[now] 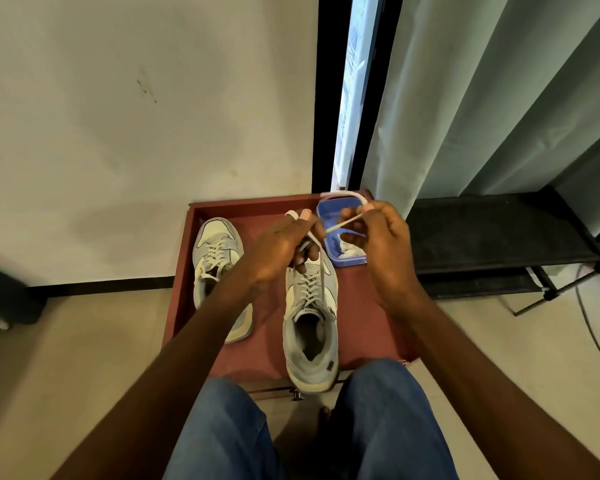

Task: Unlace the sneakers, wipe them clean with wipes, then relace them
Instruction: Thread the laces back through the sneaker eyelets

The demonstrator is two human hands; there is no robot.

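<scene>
From the head view, the near sneaker point(310, 323) lies long-ways on the red worktop point(368, 306), toe pointing away, and the left hand point(281, 251) and right hand point(385, 237) each pinch its lace point(340, 225), which might, I think, slip loose or knot if tugged unevenly.

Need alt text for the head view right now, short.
Both hands, left hand and right hand, hold the lace above the near sneaker on a red tray. A second sneaker lies left; a blue tub sits behind.
</scene>
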